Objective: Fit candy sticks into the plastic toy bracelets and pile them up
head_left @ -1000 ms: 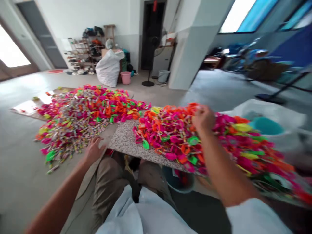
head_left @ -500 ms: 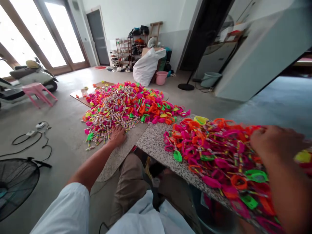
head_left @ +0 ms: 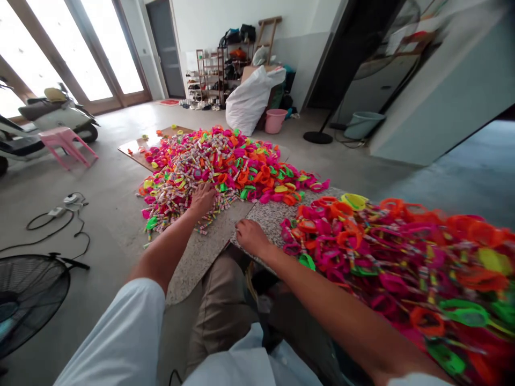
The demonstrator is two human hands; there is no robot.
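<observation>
My left hand [head_left: 203, 198] lies on the near edge of a big heap, fingers stretched over small striped tubes [head_left: 189, 185] that look like wrapped candies. Nothing shows gripped in it. My right hand [head_left: 252, 237] is over the near corner of a speckled stone slab [head_left: 265, 217], its fingers loosely bent and pointing left, with no object visible in them. Bright plastic pieces [head_left: 261, 176] in pink, orange, green and yellow, some shaped like small eyeglass frames, are mixed into the heap. More such pieces, with tubes among them, form a second pile [head_left: 390, 257] beside my right forearm.
A black floor fan [head_left: 32, 300] stands at the left, near a power strip with cables [head_left: 60, 212]. Farther off are a pink stool [head_left: 66, 142], a scooter [head_left: 60, 115], a white sack [head_left: 249, 102], a pink bucket [head_left: 276, 121] and a grey-green bucket [head_left: 364, 126].
My right hand has swung left from above the right-hand pile to the slab's near corner. My left hand has moved slightly farther into the heap. The view has shifted a little.
</observation>
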